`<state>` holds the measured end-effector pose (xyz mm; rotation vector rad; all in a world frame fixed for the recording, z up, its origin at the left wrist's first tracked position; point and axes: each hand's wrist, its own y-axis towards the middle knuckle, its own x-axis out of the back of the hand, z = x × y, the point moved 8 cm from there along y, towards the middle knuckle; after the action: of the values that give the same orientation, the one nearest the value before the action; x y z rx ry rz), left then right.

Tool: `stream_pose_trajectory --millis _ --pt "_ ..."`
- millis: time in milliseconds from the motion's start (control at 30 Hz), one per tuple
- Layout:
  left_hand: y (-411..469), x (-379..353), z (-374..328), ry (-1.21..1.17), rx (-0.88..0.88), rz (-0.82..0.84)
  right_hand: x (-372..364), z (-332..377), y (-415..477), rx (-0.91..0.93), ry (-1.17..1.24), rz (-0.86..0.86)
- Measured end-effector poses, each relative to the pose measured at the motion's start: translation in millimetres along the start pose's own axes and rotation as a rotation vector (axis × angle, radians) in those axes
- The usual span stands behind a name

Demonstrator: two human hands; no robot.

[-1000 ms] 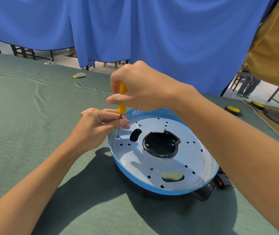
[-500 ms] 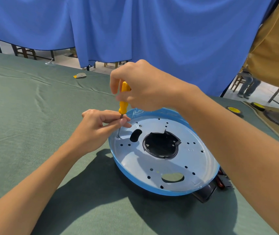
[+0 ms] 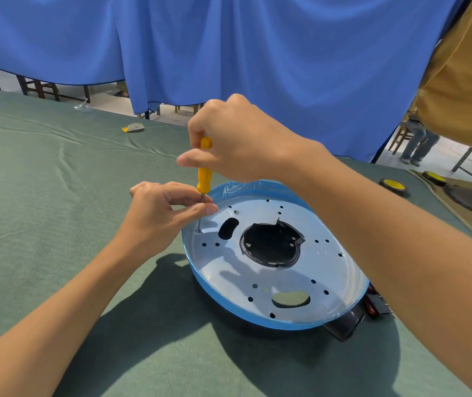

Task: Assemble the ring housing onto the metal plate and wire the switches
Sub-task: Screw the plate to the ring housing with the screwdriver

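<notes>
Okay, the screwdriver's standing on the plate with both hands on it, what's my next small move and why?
Probably turn the yellow screwdriver with the right hand while the left hand steadies its shaft. The tip sits at a hole near the left rim of the metal plate, with the left hand pinching the shaft, so driving looks like the next step.

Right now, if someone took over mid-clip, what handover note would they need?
Right hand grips the screwdriver handle; left hand pinches its shaft.
Tip sits in a hole near the left edge of the plate.
Black housing shows under the near right rim.
Done: plate laid over housing.
Left: finish driving here; other small holes look empty; then switch wiring.
</notes>
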<state>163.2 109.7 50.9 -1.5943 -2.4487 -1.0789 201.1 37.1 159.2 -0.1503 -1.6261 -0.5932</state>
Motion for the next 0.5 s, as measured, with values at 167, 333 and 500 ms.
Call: stream_pose_trajectory --millis 167,333,500 --pt "1.1 -1.8 4.3 -0.038 -0.014 0.045 2.3 2.8 -2.5 0.056 0.054 0.035" --pt "-0.4 -2.8 -3.4 0.064 -0.054 0.012 3.9 1.1 -1.4 0.009 0.001 -0.025" --pt "1.1 -1.3 1.9 -0.019 -0.022 0.01 -2.0 3.4 -3.8 0.019 -0.015 0.029"
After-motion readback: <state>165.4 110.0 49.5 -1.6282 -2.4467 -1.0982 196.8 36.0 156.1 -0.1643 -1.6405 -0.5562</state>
